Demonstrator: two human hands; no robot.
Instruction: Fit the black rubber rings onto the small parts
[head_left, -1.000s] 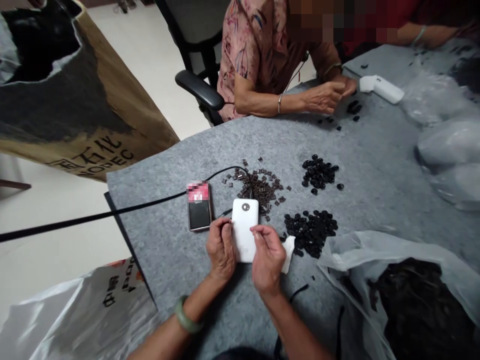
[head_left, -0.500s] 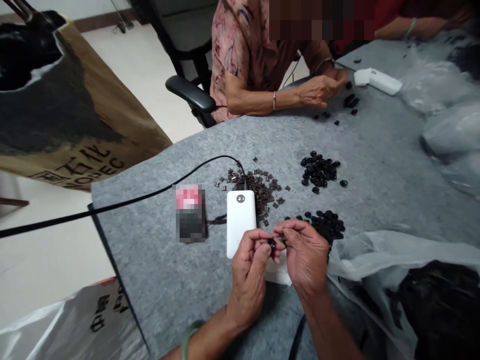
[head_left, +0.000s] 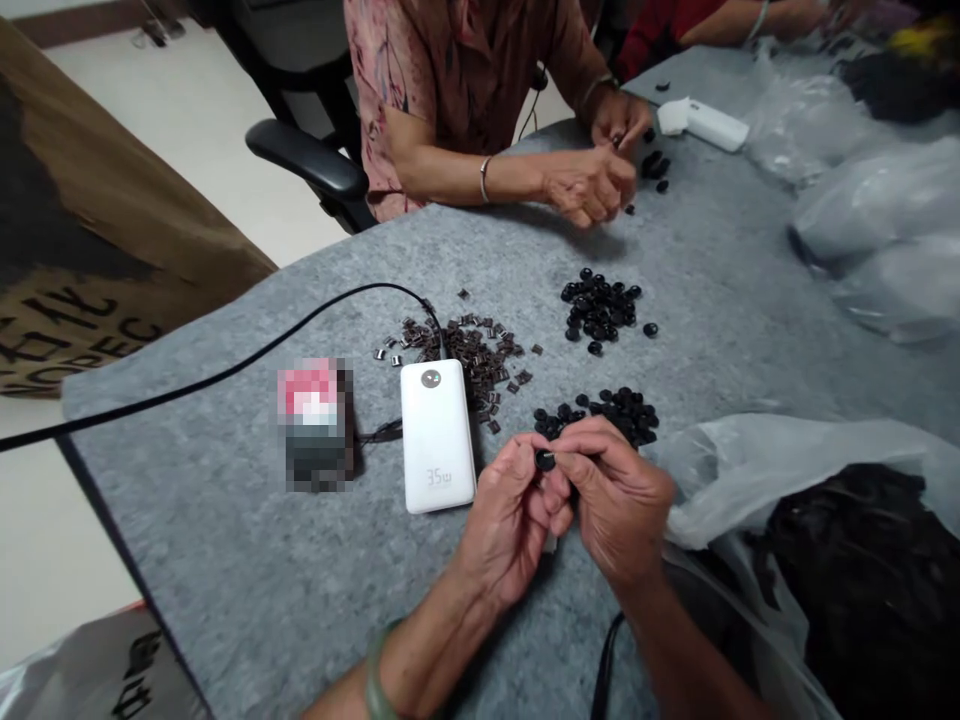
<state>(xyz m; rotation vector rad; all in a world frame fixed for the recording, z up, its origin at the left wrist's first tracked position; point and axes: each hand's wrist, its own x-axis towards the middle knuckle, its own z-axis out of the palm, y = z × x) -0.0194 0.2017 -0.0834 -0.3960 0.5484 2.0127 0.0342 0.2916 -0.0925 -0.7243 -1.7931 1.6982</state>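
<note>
Between my two hands is a small round black piece (head_left: 545, 460) with a row of tiny metal contacts on it. My left hand (head_left: 510, 510) pinches its edge between thumb and fingers. From the other side, the thumb and fingertips of my right hand (head_left: 619, 490) close on the piece; whether they also hold a smaller part I cannot make out. Just beyond my hands lies a pile of round black pieces (head_left: 626, 412), with a second pile (head_left: 600, 305) farther back. Small brown flat parts (head_left: 480, 355) are heaped to the left of these.
A white power bank (head_left: 439, 440) with a black cable (head_left: 315, 325) lies left of my hands, beside a blurred box (head_left: 316, 425). At right is a clear plastic bag (head_left: 720, 470) of black material. Across the grey table (head_left: 247, 580), a co-worker's hands (head_left: 589, 185) handle small black pieces.
The view has shifted, so the table things sit further left and higher. My hands have turned the round black piece, and its contact row now shows. The co-worker's hands have moved apart.
</note>
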